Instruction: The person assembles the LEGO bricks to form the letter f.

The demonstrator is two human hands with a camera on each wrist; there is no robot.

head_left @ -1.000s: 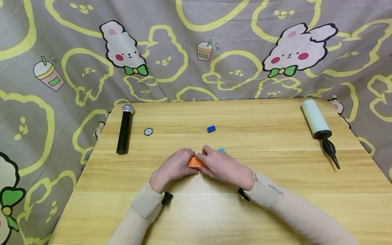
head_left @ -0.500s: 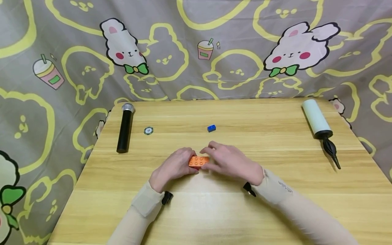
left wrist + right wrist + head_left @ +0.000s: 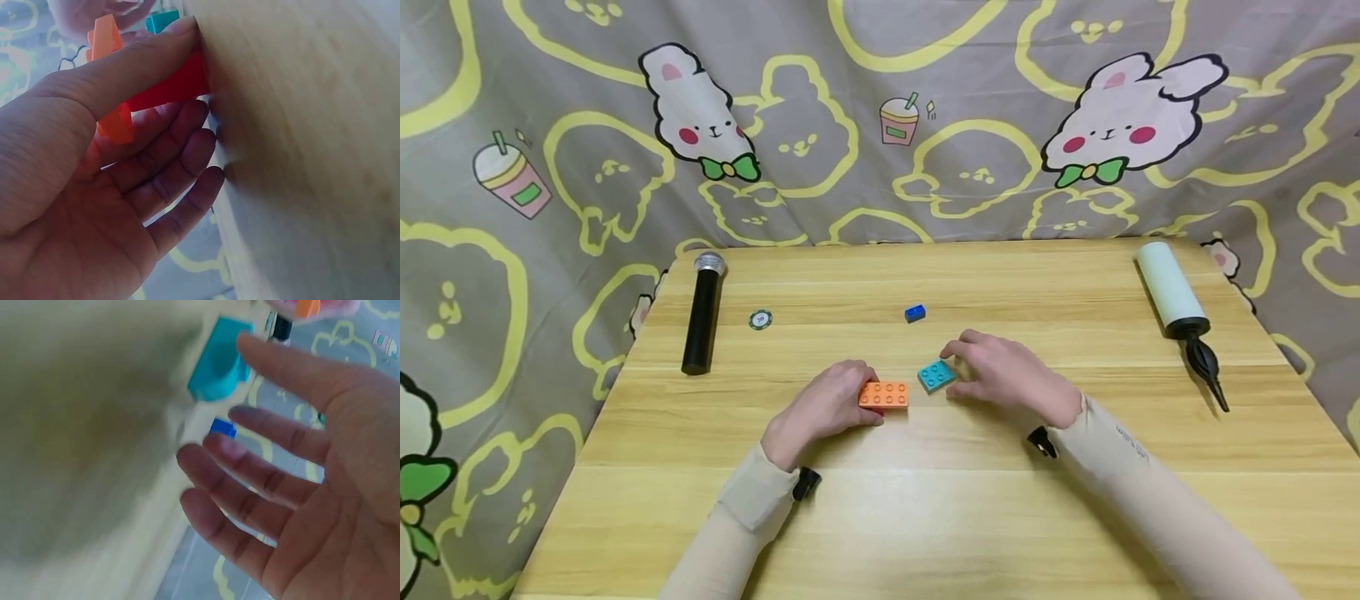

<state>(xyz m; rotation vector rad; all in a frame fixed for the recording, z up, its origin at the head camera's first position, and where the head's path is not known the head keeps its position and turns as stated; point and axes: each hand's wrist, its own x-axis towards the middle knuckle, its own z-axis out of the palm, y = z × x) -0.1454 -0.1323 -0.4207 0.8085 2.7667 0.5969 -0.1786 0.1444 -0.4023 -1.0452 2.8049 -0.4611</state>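
Note:
My left hand (image 3: 823, 407) holds a red toy brick (image 3: 170, 89) between thumb and fingers, low at the tabletop. An orange eight-stud brick (image 3: 883, 395) sits on top of that red one, its studs facing up. Just to the right, a teal four-stud brick (image 3: 936, 377) lies on the table. Beside it is my right hand (image 3: 1011, 375), thumb and fingers spread around the teal brick's right side and gripping nothing. In the right wrist view the thumb tip overlaps the teal brick (image 3: 220, 359); whether it touches I cannot tell.
A small blue brick (image 3: 915, 312) lies farther back on the wooden table (image 3: 880, 533). Back left are a poker chip (image 3: 761, 320) and a black microphone (image 3: 703, 317). A pale hand pump with a black nozzle (image 3: 1172, 287) lies at the right. A patterned curtain (image 3: 820, 167) hangs behind.
My right hand has come off the orange brick and moved right, uncovering the teal brick. The left hand keeps its hold on the red brick in about the same place.

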